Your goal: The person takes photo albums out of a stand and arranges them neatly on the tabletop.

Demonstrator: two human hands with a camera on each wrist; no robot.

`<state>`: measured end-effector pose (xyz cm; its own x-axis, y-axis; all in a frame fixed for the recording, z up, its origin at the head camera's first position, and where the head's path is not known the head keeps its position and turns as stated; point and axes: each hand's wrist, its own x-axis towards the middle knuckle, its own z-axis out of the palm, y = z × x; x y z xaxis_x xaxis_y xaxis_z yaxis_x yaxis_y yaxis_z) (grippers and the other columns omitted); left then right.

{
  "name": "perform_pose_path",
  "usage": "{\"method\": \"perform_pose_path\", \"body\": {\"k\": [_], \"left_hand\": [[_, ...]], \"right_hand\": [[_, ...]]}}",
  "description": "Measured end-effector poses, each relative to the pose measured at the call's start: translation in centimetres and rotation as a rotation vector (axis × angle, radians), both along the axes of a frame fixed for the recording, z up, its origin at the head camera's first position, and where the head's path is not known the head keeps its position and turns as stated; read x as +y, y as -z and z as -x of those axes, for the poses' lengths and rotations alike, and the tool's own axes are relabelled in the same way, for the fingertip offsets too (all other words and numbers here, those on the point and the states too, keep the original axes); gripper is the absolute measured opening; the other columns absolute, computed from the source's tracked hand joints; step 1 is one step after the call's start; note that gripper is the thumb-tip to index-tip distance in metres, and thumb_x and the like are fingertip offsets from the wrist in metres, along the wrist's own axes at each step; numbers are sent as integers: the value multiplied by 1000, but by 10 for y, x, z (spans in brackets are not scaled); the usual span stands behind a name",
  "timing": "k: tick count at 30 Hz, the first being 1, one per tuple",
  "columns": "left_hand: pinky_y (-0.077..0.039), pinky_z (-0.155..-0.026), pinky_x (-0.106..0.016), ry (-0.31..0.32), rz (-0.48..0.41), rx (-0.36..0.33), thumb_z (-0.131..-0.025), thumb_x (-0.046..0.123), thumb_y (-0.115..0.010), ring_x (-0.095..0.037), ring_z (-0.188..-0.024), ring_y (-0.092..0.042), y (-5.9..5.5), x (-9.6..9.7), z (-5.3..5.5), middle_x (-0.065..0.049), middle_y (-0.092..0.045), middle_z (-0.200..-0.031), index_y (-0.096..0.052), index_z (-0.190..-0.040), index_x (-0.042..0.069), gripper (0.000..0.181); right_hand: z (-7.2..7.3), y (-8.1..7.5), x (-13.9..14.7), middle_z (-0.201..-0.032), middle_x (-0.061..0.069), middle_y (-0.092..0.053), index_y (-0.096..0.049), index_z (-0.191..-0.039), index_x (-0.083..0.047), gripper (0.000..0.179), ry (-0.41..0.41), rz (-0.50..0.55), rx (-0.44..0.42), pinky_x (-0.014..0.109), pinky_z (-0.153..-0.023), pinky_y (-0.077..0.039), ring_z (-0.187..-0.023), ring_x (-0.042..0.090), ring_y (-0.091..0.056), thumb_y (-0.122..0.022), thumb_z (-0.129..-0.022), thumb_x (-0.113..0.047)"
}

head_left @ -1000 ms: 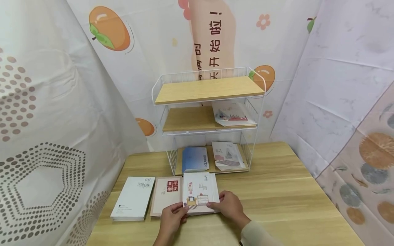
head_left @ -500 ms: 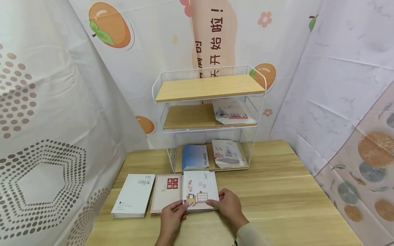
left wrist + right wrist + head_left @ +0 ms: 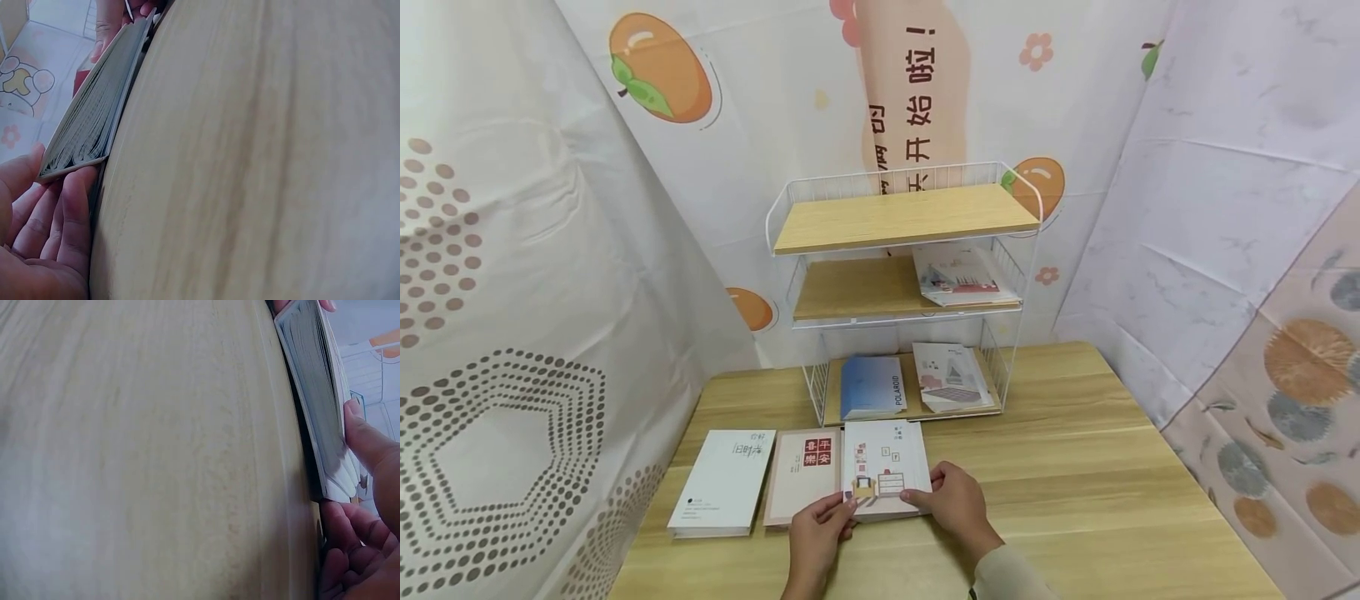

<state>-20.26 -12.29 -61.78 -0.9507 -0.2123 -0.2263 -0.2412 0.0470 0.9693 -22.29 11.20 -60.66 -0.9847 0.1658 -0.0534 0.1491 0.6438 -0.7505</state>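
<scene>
A small white photo album (image 3: 880,458) with a drawn sofa and chest of drawers on its cover lies at the table's front middle. My left hand (image 3: 815,533) pinches its near left corner, thumb on the cover. At the near right corner my right hand (image 3: 958,504) grips it the same way, fingers curled at the side and below. Both wrist views show the edge of the album's many leaves (image 3: 94,106), with fingertips under the lower cover. Directly left lies a beige album with red characters (image 3: 802,483), and beyond that a white album (image 3: 722,479).
Behind the hands stands a three-tier white wire shelf (image 3: 906,218) with wooden boards. Its bottom tier holds a blue POLAROID album (image 3: 872,386) and a white album (image 3: 951,375); white albums (image 3: 962,275) lie on the middle tier. Patterned curtains (image 3: 512,250) enclose the wooden table (image 3: 1075,467).
</scene>
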Motion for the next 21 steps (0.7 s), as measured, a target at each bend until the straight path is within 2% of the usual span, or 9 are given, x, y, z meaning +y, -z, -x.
{"method": "perform_pose_path", "body": {"k": [7,15,21], "left_hand": [[-59,-58,-32,-1,-4,11,-77,24,-79,-19,-70,-69,2,0,1,-11,-73,-90,-69,-107,-1,41],[-59,-59,-31,15,-16,26,-78,23,-79,-20,-70,-70,3,-1,-1,-14,-73,-91,-66,-109,-5,44],[-59,-60,-32,12,-20,11,-78,24,-79,-20,-71,-70,3,-2,0,-13,-73,-91,-67,-109,-3,43]], "right_hand": [[0,3,0,-68,-6,-53,-59,-80,-17,60,2,-12,24,25,-55,-35,-62,12,-46,-80,-55,-67],[-1,5,0,-68,-7,-52,-58,-80,-18,61,-9,-34,31,25,-55,-35,-62,12,-46,-78,-55,-69],[-2,3,0,-68,-7,-52,-59,-81,-17,60,-20,-32,33,25,-54,-35,-61,11,-45,-77,-57,-69]]}}
